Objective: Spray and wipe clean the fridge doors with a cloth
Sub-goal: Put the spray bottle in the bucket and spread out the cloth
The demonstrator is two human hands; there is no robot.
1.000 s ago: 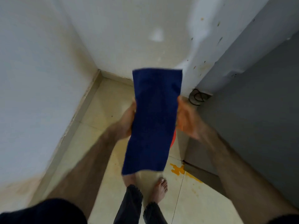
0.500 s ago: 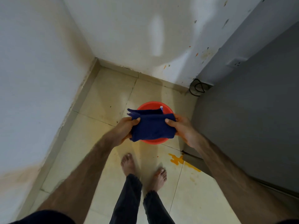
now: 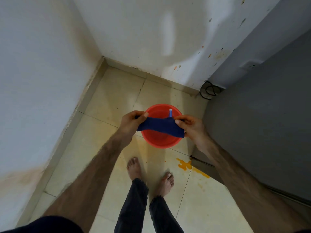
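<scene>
Above the red basin (image 3: 161, 140) on the tiled floor: left hand (image 3: 131, 122) pinching one end of the folded blue cloth (image 3: 159, 126), cloth stretched between both hands, right hand (image 3: 191, 126) pinching the other end; grey fridge door (image 3: 262, 125) at right.

The cloth (image 3: 160, 127) is plain navy, the tub (image 3: 161, 142) red-orange, the fridge (image 3: 262, 125) grey, the walls (image 3: 42, 73) white with brownish stains, the floor tiles (image 3: 104, 148) cream with an orange-yellow spill (image 3: 186, 165), the trousers (image 3: 133, 207) dark.
</scene>
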